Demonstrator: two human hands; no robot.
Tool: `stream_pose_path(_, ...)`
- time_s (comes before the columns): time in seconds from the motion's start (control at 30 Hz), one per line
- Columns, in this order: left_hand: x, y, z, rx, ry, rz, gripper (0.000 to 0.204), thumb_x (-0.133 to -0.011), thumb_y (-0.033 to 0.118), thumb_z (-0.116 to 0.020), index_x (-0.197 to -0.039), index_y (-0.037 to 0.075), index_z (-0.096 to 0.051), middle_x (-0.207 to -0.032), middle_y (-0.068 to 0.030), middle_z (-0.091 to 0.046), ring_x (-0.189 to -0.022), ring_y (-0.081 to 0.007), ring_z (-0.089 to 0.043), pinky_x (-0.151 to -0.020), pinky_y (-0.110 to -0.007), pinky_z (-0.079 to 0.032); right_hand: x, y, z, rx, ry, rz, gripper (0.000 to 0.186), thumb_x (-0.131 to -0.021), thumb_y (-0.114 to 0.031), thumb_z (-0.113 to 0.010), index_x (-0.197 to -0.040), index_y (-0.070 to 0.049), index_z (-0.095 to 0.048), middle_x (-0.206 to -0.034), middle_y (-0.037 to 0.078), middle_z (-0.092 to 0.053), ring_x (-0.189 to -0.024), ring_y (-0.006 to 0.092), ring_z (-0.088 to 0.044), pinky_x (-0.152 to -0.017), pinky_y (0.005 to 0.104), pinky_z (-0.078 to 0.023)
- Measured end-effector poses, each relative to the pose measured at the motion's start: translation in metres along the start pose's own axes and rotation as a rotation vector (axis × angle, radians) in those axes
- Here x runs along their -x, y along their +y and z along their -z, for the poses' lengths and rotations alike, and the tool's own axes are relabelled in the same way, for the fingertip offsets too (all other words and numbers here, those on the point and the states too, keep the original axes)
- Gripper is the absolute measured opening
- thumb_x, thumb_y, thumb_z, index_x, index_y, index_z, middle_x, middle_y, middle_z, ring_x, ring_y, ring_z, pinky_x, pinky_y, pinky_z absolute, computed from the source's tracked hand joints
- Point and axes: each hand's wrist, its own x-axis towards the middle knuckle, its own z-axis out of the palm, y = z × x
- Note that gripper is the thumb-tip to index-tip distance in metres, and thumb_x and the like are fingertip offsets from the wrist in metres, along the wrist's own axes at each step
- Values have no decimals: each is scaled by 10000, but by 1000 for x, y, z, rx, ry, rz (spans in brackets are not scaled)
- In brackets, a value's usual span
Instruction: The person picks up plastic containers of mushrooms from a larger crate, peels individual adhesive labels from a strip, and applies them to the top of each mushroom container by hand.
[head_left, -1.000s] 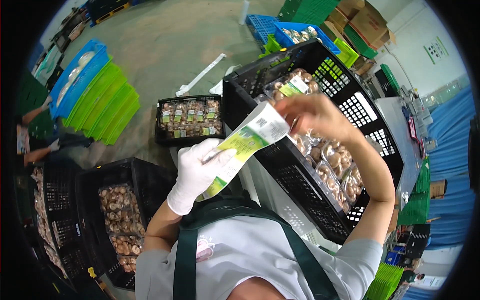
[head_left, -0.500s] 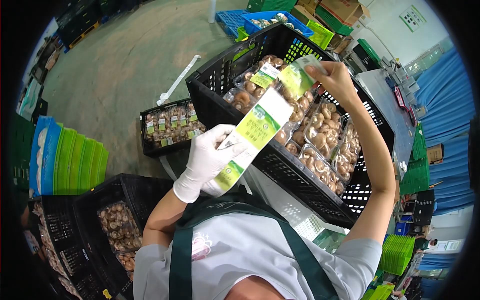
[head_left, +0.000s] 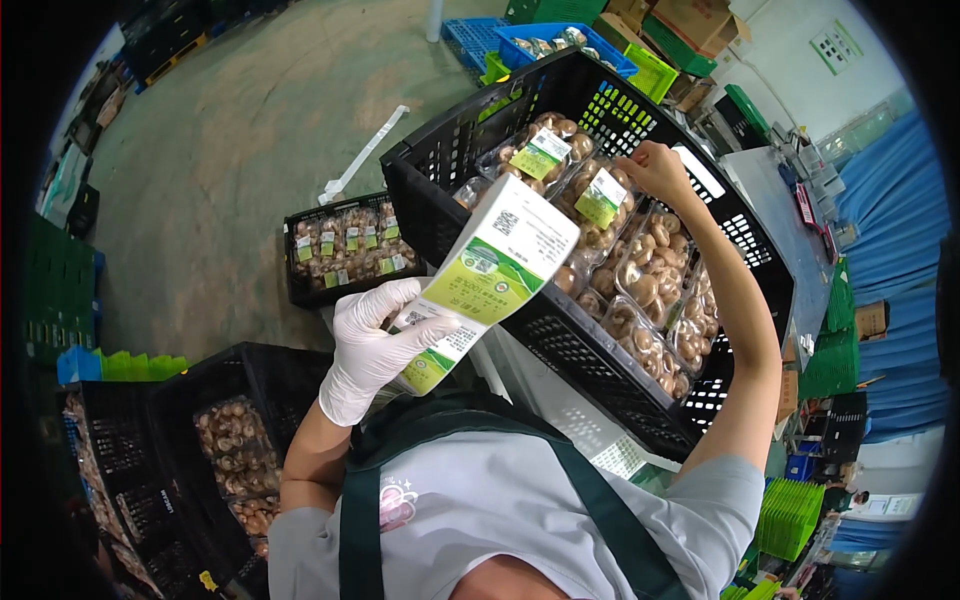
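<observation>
My left hand (head_left: 370, 345), in a white glove, grips a folded strip of green-and-white labels (head_left: 490, 265) beside a large black crate (head_left: 560, 350). Inside that crate are several clear plastic packs of brown mushrooms (head_left: 650, 265). One pack near the far side carries a green-and-white label (head_left: 600, 195), and another has a label (head_left: 540, 155) higher up. My bare right hand (head_left: 652, 170) is at the upper right of the nearer labelled pack, fingers bent and partly closed; what is between them, if anything, I cannot make out.
A small black crate of labelled packs (head_left: 350, 250) sits beyond my left hand. More black crates with mushrooms (head_left: 235, 450) stand at lower left, green baskets (head_left: 140, 365) behind them. Blue and green crates (head_left: 620, 60) are at the back, a metal table (head_left: 750, 185) at right.
The label my right hand held half a second ago now lies on a pack. My left hand with the strip shifted slightly leftward. The basket stack at left now shows lower.
</observation>
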Motion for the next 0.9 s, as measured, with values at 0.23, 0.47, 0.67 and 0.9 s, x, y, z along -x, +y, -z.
stream_pose_path(0.23,-19,14,-16,-63,-114,96,485,-695,102,-762,-1123,-8,-562,-914,-96,-665,-792,-125,-642,-700,-246,-515,135,-172,59,-826,-457,302,387,-776,-245,-712,-974,72,-612,-763,139,-664,-604,160,-652,-527,225,-539)
stream_pose_path(0.47,-44,17,-72,152,83,-163,200,-760,2,-687,-942,-31,-610,-820,-84,-652,-736,-110,-608,-675,-234,-499,164,-165,45,-312,21,590,117,-808,-65,-631,-726,17,-617,-527,96,-563,-430,153,-527,-398,297,-408)
stream_pose_path(0.67,-41,0,-83,166,-143,76,356,-719,47,-735,-1022,-45,-572,-837,-105,-676,-745,-68,-625,-637,-212,-513,103,-81,76,-456,158,47,179,-854,-178,-598,-859,-26,-693,-657,94,-648,-432,83,-511,-383,247,-420)
stream_pose_path(0.9,-52,5,-57,353,-253,419,218,-803,17,-647,-1008,-33,-592,-834,-72,-671,-733,-57,-612,-644,-192,-495,73,63,36,-247,-148,-263,467,-645,-398,-792,-838,8,-664,-685,74,-650,-467,107,-520,-417,242,-402)
